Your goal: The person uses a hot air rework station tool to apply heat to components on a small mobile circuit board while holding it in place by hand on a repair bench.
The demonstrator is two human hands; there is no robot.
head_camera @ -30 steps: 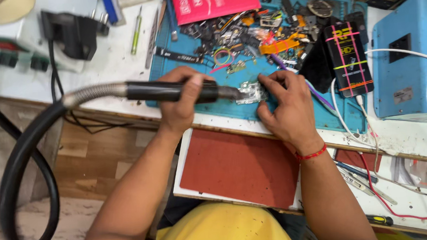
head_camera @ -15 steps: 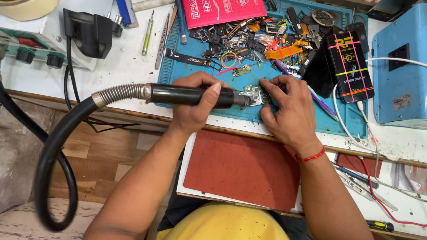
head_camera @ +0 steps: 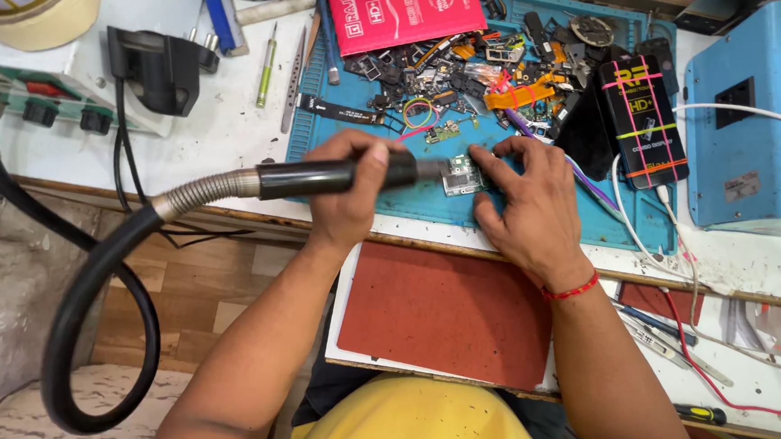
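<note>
Change: compared with the views a moment before, the left hand (head_camera: 353,190) has swung the black cylindrical hot-air handpiece (head_camera: 338,176) closer to level, and its nozzle now sits right at the small green circuit board (head_camera: 462,175); earlier the tip stood a little short of it.
Meaning: judged from this, the heating of the board is under way rather than being lined up.
Left hand: wrapped round the black handpiece, fingers curled over the top, thumb underneath.
Right hand (head_camera: 534,206): laid flat on the blue rubber work mat (head_camera: 426,210), fingertips pressed together against the right edge of the board to steady it; a red thread band circles the wrist.
Board position: on the blue mat near its front edge, between the nozzle tip and the right fingertips.
Hose: one ribbed metal neck running into one thick black hose (head_camera: 80,311) that loops down off the desk's front edge on the left.
Count, hands: two, both the person's own.
Count, boards in work: one.
Count, red flat boxes: one, a red rectangular carton (head_camera: 405,11) at the mat's back edge.
Count, black packs with coloured bands: one (head_camera: 642,121), towards the mat's right edge.
Count, blue metal units: one (head_camera: 751,125), at the desk's right end.
Count, red-brown flat pads: one (head_camera: 455,310), on a shelf below the desk's front edge.
Loose parts: a heap of small scraps (head_camera: 481,69) at the back of the mat, too many and too tangled to count.
</note>
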